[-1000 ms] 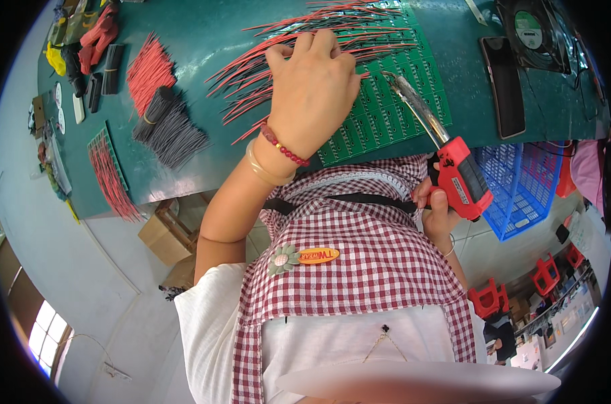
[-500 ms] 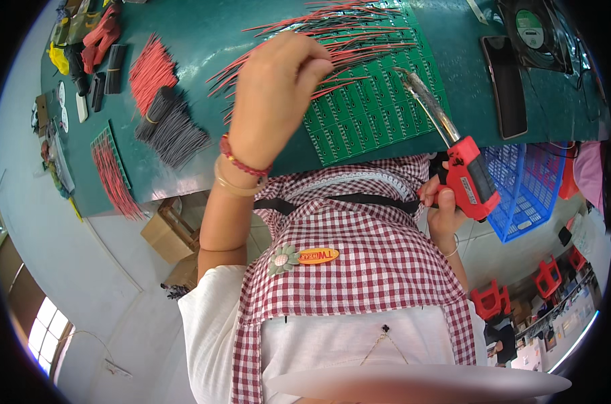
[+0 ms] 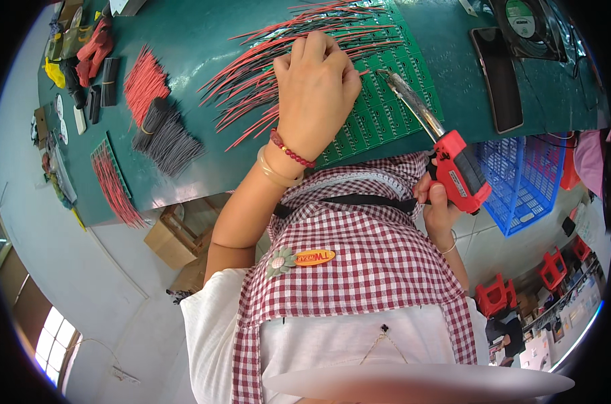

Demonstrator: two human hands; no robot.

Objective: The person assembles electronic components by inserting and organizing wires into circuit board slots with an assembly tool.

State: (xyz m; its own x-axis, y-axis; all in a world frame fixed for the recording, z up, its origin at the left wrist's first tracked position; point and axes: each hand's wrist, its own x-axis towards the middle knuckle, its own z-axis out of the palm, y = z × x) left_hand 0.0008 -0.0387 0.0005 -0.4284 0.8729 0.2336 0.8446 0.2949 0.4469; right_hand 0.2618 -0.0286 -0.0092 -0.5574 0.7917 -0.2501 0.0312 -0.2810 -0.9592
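My right hand (image 3: 441, 210) is wrapped round the handle of a red and black soldering gun (image 3: 457, 172), whose metal nozzle points up and left over a green circuit board panel (image 3: 386, 118). Over the panel's left part is my left hand (image 3: 319, 91), fingers curled and thumb pressed in; what they pinch is hidden. A red wire end shows just right of these fingers, close to the soldering tip. Rows of red and black wires (image 3: 252, 71) lie across the upper panel and stick out to its left.
Left on the green table (image 3: 204, 40) lie a red wire bundle (image 3: 145, 84), a black wire bundle (image 3: 171, 141) and a small wired board (image 3: 114, 178). To the right are a phone (image 3: 497, 81) and a black fan (image 3: 526, 27). A blue crate (image 3: 517, 182) stands beyond the table edge.
My left hand has moved right and slightly down, over the panel, its fingers now closer to the soldering tip. The right hand keeps its grip on the soldering gun. The whole view has shifted slightly.
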